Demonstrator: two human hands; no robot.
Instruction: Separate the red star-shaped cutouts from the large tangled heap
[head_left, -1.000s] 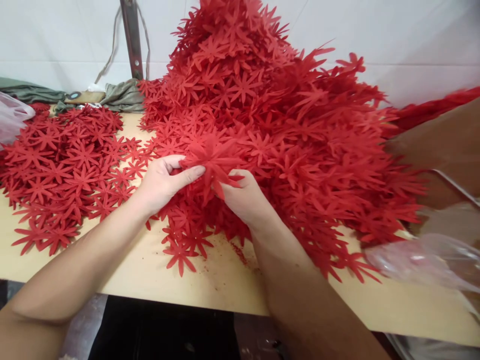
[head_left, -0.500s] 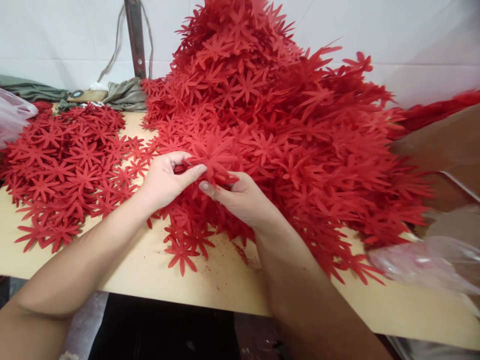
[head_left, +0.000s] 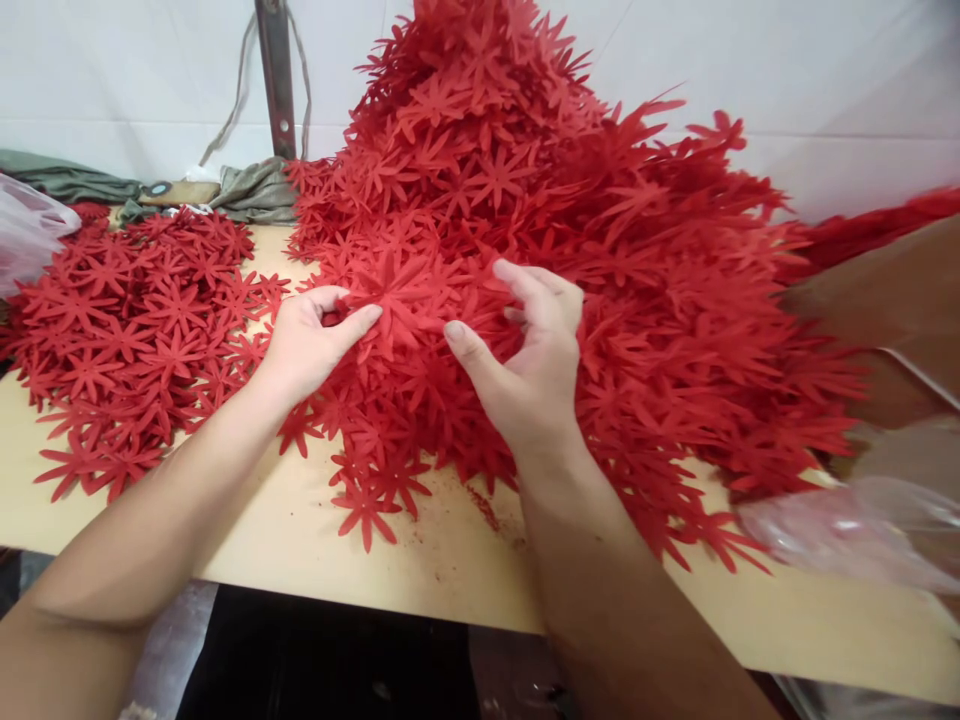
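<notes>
My left hand (head_left: 311, 335) pinches a red flower-shaped piece (head_left: 390, 290) between thumb and fingers, in front of the large heap. To its right, my right hand (head_left: 529, 345) is raised with thumb and fingers apart, and nothing shows between them. Behind and around both hands rises a tall heap of red petal-shaped pieces (head_left: 630, 250). A lower, flatter pile of similar red pieces (head_left: 150, 310) lies to the left of my left hand.
The pale tabletop (head_left: 300, 545) shows along the front. Clear plastic (head_left: 840, 525) and brown cardboard (head_left: 885, 290) are at the right. Grey-green cloth (head_left: 259, 190), a metal post (head_left: 276, 80) and a plastic bag (head_left: 30, 230) are at the back left.
My right hand has come away from the held flower piece, moving right and up, and its fingers have opened. My left hand has shifted slightly left with the piece still in it.
</notes>
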